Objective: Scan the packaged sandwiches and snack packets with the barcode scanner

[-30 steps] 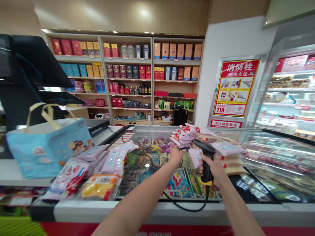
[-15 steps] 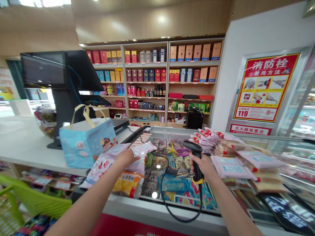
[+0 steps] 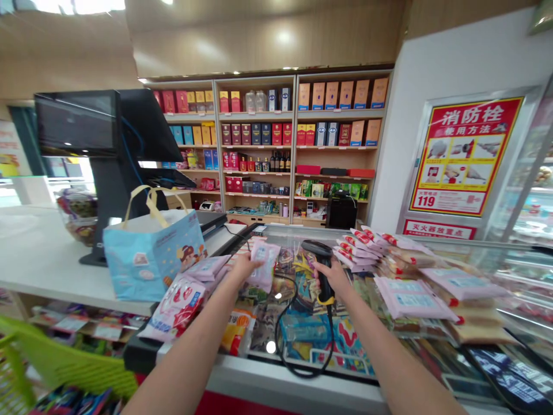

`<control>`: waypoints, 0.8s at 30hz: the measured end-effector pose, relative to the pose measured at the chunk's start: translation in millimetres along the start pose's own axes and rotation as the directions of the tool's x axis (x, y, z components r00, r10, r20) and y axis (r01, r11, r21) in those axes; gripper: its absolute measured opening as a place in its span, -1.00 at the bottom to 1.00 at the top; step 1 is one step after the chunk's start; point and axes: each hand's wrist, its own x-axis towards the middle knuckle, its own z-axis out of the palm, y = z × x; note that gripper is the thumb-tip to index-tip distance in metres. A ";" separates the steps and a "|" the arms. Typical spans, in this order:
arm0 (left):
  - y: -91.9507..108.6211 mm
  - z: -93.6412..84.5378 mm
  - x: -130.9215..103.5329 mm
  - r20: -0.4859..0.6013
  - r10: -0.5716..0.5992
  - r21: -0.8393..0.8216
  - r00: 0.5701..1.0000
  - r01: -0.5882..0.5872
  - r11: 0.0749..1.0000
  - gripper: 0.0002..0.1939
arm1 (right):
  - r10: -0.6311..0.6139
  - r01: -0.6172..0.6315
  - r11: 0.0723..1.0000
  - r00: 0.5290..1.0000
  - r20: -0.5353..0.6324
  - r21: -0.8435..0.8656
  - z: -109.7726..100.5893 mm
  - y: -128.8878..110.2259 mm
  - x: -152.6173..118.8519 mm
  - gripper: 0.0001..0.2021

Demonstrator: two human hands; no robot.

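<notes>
My left hand grips the left edge of a pale pink packet, raised over the glass counter. My right hand is wrapped round the handle of a black and yellow barcode scanner, its head toward the packet. A black cable loops below the scanner. Left of my left hand lie a white and red packet and more pink packets. An orange packet sits under my left forearm, which partly covers it. A blue bag with yellow handles stands behind them.
Stacked pink packets lie on the counter's right side. A black monitor stands at the left, near a green chair. Shelves of boxes and bottles line the back wall. A red poster hangs at the right.
My left hand has moved right, lifting the pink packet off the pile. My right hand has shifted left with the scanner, so the scanner and packet are closer together.
</notes>
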 end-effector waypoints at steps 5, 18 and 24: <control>11.5 64.5 1.1 -0.127 0.054 -0.446 0.990 -0.106 0.889 -0.61 | 0.019 -0.022 0.998 0.999 0.031 0.066 -4.1 20.8 -6.0 -0.58; -6.7 104.0 -17.2 -0.026 0.190 -0.348 0.981 -0.187 0.919 -0.68 | 0.036 -0.014 0.990 0.988 0.149 -0.143 8.9 20.5 -18.4 -0.69; -5.4 105.0 -18.2 -0.018 0.193 -0.360 0.981 -0.187 0.914 -0.67 | 0.056 -0.032 0.985 0.989 0.137 -0.170 8.2 16.7 -19.5 -0.68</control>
